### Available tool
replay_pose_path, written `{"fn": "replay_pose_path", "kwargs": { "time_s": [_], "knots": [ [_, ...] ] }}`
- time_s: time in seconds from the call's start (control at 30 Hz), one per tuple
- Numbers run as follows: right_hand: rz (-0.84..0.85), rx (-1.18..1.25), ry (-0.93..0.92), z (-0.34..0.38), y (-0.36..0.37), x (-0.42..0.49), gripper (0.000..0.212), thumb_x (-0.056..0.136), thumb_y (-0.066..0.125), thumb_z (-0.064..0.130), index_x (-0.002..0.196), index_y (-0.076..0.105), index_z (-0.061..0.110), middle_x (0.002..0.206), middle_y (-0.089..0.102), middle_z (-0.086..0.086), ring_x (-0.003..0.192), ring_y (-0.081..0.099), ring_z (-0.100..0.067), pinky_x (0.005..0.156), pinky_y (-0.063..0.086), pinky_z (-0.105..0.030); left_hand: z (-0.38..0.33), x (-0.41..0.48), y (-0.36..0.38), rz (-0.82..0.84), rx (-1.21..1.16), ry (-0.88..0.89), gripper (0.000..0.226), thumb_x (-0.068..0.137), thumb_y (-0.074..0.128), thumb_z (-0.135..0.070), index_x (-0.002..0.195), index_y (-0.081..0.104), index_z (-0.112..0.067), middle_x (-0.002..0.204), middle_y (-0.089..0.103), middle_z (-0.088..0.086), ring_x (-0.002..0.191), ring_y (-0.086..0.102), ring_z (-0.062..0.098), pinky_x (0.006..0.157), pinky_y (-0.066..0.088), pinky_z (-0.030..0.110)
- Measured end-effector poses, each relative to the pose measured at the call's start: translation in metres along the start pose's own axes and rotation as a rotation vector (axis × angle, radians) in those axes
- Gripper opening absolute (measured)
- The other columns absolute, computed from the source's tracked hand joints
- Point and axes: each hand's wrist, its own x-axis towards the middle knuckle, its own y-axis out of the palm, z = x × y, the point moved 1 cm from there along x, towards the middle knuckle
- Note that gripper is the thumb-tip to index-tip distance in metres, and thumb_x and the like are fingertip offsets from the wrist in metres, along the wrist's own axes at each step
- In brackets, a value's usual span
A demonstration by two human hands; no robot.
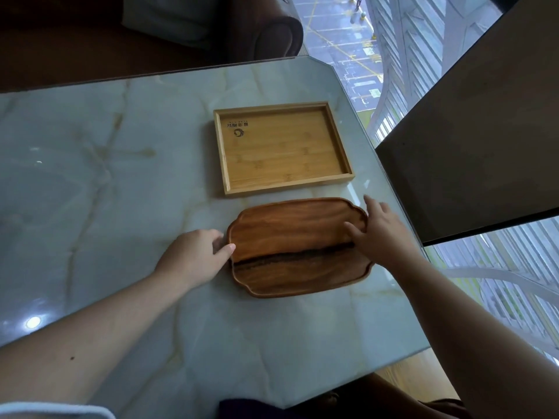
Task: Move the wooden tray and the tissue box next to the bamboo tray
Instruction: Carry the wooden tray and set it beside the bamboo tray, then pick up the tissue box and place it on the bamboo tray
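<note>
At lower centre, the left hand and right hand hold the wooden tray by its ends, fingers closed on its rim, just below the bamboo tray.

Marble table, bamboo tray near its far right corner; dark wooden tray just beside it toward the near edge; left hand gripping one end, right hand on the other

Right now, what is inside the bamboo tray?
Nothing lies in the bamboo tray; only a printed logo shows on its floor near the far left corner. The wooden tray sits apart, just in front of it, with both hands at its ends. No tissue box is in view.
</note>
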Motion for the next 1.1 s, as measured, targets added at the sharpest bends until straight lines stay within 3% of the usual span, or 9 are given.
{"fn": "replay_pose_path", "kwargs": {
  "time_s": [0.13, 0.3, 0.4, 0.6, 1.1],
  "knots": [
    [0.011, -0.089, -0.267, 0.059, 0.000, -0.013, 0.089, 0.086, 0.060, 0.056, 0.155, 0.016, 0.022, 0.162, 0.024, -0.012, 0.146, 0.025, -0.033, 0.117, 0.029, -0.050, 0.018, -0.009, -0.029, -0.059, 0.305, 0.195, 0.072, 0.080, 0.043, -0.063, 0.138, 0.043, -0.019, 0.140, 0.051, 0.010, 0.127, 0.047, 0.031, 0.102, 0.043, 0.043],
    [0.065, -0.317, -0.522, 0.138, 0.017, -0.030, 0.101, 0.082, 0.050, 0.074, 0.156, -0.002, 0.030, 0.168, 0.001, -0.007, 0.153, 0.005, -0.028, 0.122, 0.011, -0.045, 0.056, -0.025, -0.067, -0.153, 0.609, 0.363, 0.090, 0.073, 0.031, -0.073, 0.142, 0.037, -0.015, 0.144, 0.047, 0.019, 0.131, 0.045, 0.040, 0.104, 0.042, 0.049],
    [0.067, -0.359, -0.611, 0.185, 0.028, -0.039, 0.104, 0.080, 0.050, 0.076, 0.157, -0.001, 0.028, 0.167, 0.000, -0.009, 0.153, 0.004, -0.029, 0.124, 0.012, -0.048, 0.084, -0.036, -0.087, -0.157, 0.670, 0.384, 0.090, 0.073, 0.034, -0.073, 0.140, 0.041, -0.012, 0.142, 0.049, 0.021, 0.128, 0.047, 0.042, 0.099, 0.045, 0.052],
    [0.038, -0.453, -0.747, 0.277, 0.054, -0.061, 0.108, 0.075, 0.047, 0.081, 0.156, 0.002, 0.025, 0.166, 0.008, -0.013, 0.152, 0.010, -0.030, 0.123, 0.016, -0.048, 0.161, -0.068, -0.136, -0.213, 0.680, 0.325, 0.092, 0.071, 0.035, -0.073, 0.140, 0.041, -0.012, 0.142, 0.049, 0.021, 0.129, 0.046, 0.043, 0.100, 0.043, 0.052],
    [0.113, -0.387, -0.804, 0.466, 0.143, -0.130, 0.110, 0.077, 0.051, 0.078, 0.156, -0.003, 0.027, 0.167, 0.004, -0.010, 0.153, 0.005, -0.027, 0.122, 0.007, -0.040, 0.372, -0.122, -0.258, -0.303, 0.646, 0.127, 0.093, 0.072, 0.035, -0.074, 0.145, 0.029, -0.017, 0.152, 0.034, 0.017, 0.138, 0.034, 0.038, 0.109, 0.036, 0.051]
  ]
}}
